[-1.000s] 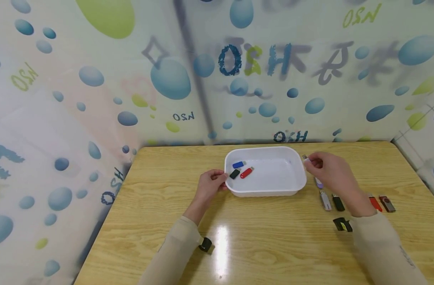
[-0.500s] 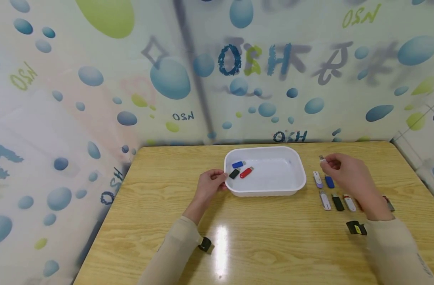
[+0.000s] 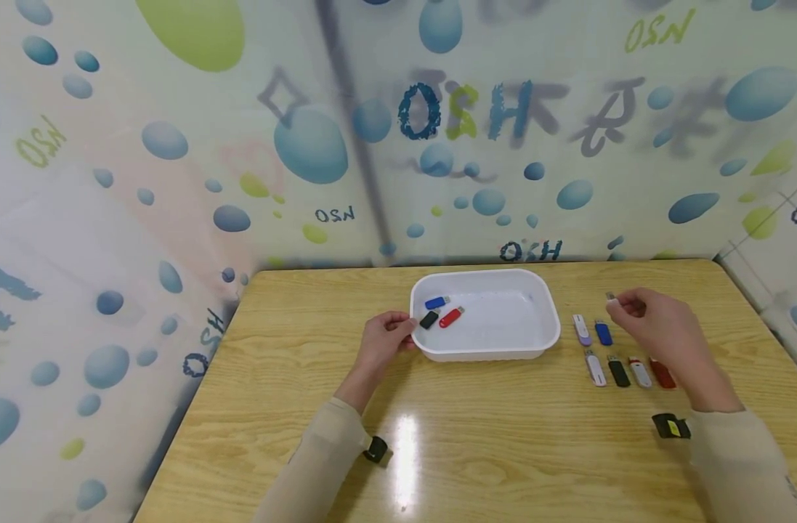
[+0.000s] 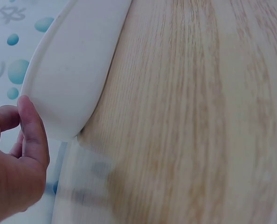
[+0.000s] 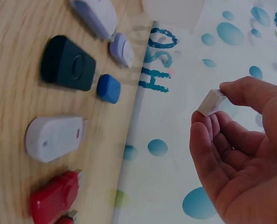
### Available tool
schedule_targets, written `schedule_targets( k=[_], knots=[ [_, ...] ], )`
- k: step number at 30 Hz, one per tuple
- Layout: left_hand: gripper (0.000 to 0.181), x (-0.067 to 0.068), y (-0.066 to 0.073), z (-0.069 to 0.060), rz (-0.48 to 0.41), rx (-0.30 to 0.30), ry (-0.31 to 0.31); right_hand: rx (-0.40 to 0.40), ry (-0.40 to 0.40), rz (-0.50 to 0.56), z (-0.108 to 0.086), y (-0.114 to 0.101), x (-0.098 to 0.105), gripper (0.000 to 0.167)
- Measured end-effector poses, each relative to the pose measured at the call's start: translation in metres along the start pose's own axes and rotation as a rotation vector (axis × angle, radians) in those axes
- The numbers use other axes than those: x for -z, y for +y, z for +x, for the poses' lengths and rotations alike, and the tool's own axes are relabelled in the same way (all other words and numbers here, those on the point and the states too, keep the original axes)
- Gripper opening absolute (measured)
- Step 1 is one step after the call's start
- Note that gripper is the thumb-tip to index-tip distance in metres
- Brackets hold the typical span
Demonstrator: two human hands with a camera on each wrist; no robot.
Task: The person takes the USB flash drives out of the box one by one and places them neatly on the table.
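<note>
My left hand (image 3: pixel 383 338) holds the left rim of a white plastic tub (image 3: pixel 483 354), thumb and fingers at its edge. A blue USB stick (image 3: pixel 435 303), a black one and a red USB stick (image 3: pixel 450 317) lie in the tub's left part. Right of the tub, my right hand (image 3: pixel 666 330) pinches a small white USB stick (image 5: pixel 211 102) between thumb and fingertip, raised off the table with its metal plug pointing away. Below and left of that hand lie a purple-white USB stick (image 3: pixel 582 330) and a blue USB stick (image 3: pixel 604 333).
A front row on the wooden table (image 3: pixel 293 349) has a whitish USB stick (image 3: pixel 595 368), a black USB stick (image 3: pixel 618 371), a white-and-red USB stick (image 3: pixel 640 373) and a red USB stick (image 5: pixel 57 196). The patterned wall sheet (image 3: pixel 346 240) rises behind the table.
My right hand has moved right, away from the tub's right side, with the white USB stick, uncovering the sticks on the table. My left hand has stayed at the tub's rim.
</note>
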State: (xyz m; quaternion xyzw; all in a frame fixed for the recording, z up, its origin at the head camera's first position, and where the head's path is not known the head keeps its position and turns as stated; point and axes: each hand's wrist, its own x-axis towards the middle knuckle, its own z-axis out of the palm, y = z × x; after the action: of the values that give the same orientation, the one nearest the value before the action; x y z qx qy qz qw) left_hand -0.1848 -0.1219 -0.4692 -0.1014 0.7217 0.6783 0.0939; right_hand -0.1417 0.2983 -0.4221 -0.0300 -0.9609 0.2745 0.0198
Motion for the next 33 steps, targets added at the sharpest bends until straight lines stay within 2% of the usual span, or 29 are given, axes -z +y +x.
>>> schedule_targets(
  k=[11, 19, 33],
  knots=[
    [0.025, 0.001, -0.002, 0.001, -0.011, -0.003, -0.005, 0.021, 0.004, -0.012, 0.000, 0.020, -0.001, 0.046],
    [0.023, 0.000, 0.001, 0.000, -0.006, 0.013, -0.005, 0.018, -0.014, -0.026, 0.003, 0.033, -0.002, 0.049],
    [0.024, 0.001, 0.001, 0.001, 0.005, 0.022, -0.003, -0.029, -0.066, -0.054, 0.007, 0.042, -0.004, 0.054]
  ],
)
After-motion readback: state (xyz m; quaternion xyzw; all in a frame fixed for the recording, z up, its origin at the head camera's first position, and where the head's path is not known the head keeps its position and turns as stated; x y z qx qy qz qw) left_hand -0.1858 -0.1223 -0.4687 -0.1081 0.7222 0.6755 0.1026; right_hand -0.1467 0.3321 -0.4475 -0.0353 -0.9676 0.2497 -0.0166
